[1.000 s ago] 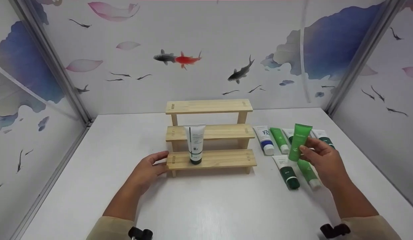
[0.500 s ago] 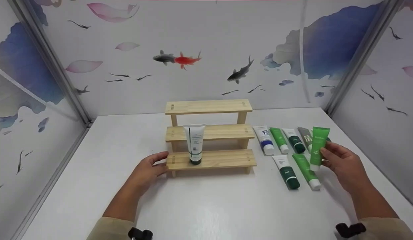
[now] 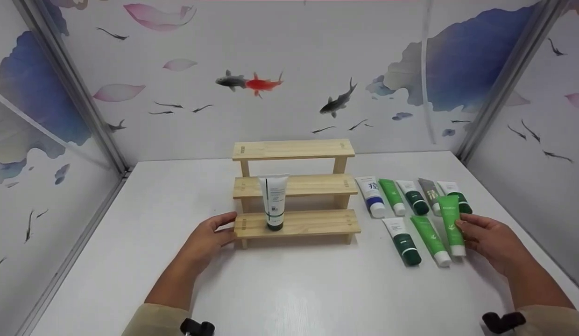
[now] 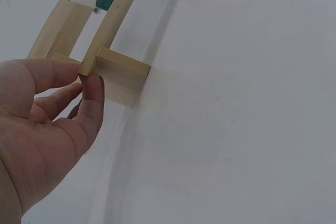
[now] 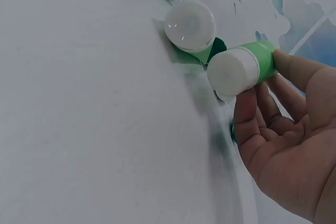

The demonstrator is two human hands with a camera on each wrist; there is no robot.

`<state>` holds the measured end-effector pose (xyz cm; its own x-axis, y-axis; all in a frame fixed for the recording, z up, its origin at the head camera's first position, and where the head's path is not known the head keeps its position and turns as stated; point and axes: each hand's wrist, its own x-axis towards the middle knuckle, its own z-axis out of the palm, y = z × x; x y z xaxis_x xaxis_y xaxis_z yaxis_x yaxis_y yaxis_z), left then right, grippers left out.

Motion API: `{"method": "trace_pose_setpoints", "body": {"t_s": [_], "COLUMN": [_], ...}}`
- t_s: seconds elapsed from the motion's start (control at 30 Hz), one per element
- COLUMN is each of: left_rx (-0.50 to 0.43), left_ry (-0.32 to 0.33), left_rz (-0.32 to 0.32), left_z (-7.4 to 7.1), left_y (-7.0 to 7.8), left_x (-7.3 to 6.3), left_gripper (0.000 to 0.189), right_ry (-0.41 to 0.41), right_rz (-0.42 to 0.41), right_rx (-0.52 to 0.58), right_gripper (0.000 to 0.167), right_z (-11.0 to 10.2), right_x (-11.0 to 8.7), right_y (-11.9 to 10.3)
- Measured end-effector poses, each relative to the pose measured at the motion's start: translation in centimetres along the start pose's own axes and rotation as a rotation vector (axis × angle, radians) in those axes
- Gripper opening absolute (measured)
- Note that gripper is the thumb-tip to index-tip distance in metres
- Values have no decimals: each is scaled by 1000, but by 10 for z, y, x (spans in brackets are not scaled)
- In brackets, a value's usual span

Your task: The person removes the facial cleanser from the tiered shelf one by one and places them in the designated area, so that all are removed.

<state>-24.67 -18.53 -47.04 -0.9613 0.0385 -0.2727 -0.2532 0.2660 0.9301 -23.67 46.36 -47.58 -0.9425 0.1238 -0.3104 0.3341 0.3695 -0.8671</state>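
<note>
My left hand [image 3: 208,242] pinches the left end of the lowest step of a three-tier wooden stand [image 3: 317,223]; the left wrist view shows thumb and fingers on either side of the board's end [image 4: 90,62]. On that step a white tube [image 3: 274,200] with a dark green cap stands upright, cap down. My right hand [image 3: 492,240] pinches a green tube [image 3: 450,224] with a white cap pointing toward me, close over the table at the right. Just left of it lies another green tube [image 3: 429,238], whose white cap [image 5: 191,24] shows in the right wrist view.
A white and dark green tube [image 3: 402,242] lies in the front row. Behind are a white and blue tube [image 3: 371,196], a small green tube [image 3: 391,196], a white and green tube [image 3: 412,197], a grey tube [image 3: 429,193] and a partly covered tube [image 3: 459,193]. Printed walls enclose the table.
My right hand has carried the green tube rightward and down, from over the other tubes to the right end of the front row. My left hand stays on the stand.
</note>
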Motion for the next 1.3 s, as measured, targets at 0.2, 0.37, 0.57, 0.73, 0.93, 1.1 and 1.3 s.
{"method": "trace_pose_setpoints", "body": {"t_s": [0.2,0.37,0.57,0.73,0.93,1.1,1.3], "left_rx": [-12,-26,-28,-33,-14,-1,-39], "left_ry": [-1,-3,3,-1,-3,-6,-10], "left_rz": [9,16,2,10,14,21,17], "left_z": [1,1,0,0,0,-1,0], "left_y": [0,0,0,-1,1,1,1], "left_x": [0,-1,-3,-1,-1,-3,-1], "left_gripper": [56,57,56,57,56,56,57], "right_ry": [-29,-31,-11,18,40,46,52], "right_rz": [74,92,112,119,107,110,114], "right_rx": [3,-8,-44,-121,-197,-222,-229], "right_gripper": [93,85,78,83,87,85,84], "right_z": [-6,-5,-3,-1,0,1,0], "right_x": [1,0,-2,0,1,0,0], "right_y": [5,4,1,0,0,0,-1]}}
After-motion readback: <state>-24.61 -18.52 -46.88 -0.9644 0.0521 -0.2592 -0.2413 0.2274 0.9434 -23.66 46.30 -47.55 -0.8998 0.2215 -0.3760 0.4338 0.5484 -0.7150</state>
